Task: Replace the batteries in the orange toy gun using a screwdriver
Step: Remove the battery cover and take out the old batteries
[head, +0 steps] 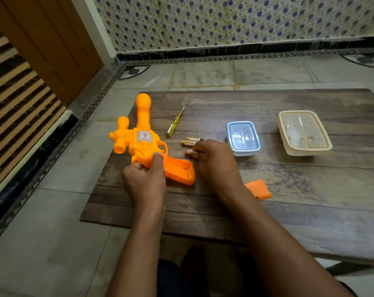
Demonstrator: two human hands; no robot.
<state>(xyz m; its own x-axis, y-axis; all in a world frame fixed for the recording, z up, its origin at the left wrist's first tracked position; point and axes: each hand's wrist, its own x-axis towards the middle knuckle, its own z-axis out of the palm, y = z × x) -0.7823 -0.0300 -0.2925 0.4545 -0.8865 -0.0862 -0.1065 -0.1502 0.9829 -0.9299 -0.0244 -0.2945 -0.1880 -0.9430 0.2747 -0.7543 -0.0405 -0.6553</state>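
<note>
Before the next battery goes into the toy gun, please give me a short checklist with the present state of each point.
1. Toy gun held steady: ok, left hand grips it.
2. Battery compartment open: ok, cover lies apart on the board.
3. Compartment free of batteries: cannot tell.
4. Battery in hand: ok, right hand pinches one.
5. More batteries within reach: ok.
6. Screwdriver out of the way: ok, beside the barrel.

You've got a blue tub (243,138) and a cream tub (304,132) well apart on the wooden counter (310,189); tiled floor (42,232), brown door (44,46).
</note>
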